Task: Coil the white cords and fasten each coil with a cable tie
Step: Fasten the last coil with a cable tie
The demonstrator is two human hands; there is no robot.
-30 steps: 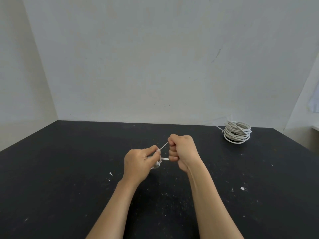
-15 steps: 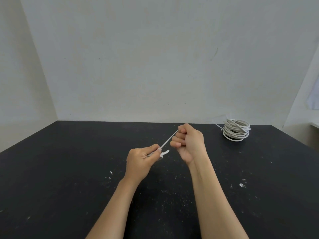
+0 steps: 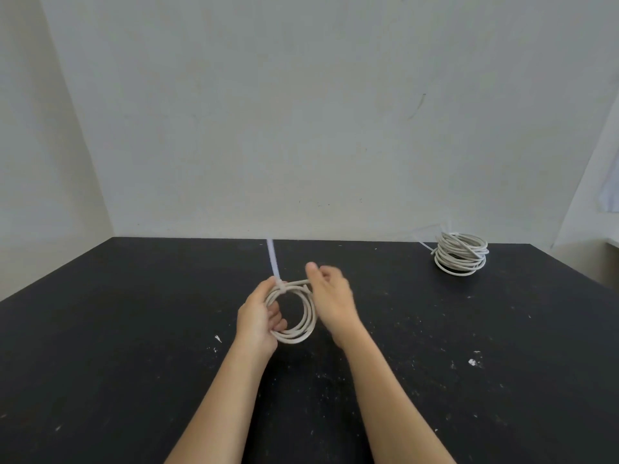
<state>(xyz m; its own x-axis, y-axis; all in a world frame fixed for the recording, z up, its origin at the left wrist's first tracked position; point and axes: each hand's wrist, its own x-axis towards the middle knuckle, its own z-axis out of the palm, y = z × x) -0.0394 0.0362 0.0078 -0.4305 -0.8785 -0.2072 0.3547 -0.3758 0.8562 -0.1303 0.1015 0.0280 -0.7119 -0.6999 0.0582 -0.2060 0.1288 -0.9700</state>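
Coil (image 3: 296,338) sits over the counter (image 3: 134,329), between both hands. Left hand (image 3: 256,316) grips its left side, fingers curled through the loop. Right hand (image 3: 331,303) meets its upper right edge; it is blurred, so the grip cannot be determined. Cable tie (image 3: 273,259) tail projects upward from the coil's top.

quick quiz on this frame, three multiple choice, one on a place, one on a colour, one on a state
1. Where does the stack of coils lie?
A) at the far right of the table
B) at its near left corner
C) in the middle

2. What colour is the table?
A) white
B) black
C) green

3. How is the cable tie on the coil that the left hand holds?
A) lying loose on the table
B) wrapped round the coil, tail pointing up
C) cut in two

Answers:
1 A, it sits by the far right edge.
2 B, the top is plainly black.
3 B, the tie circles the strands and its tail rises.
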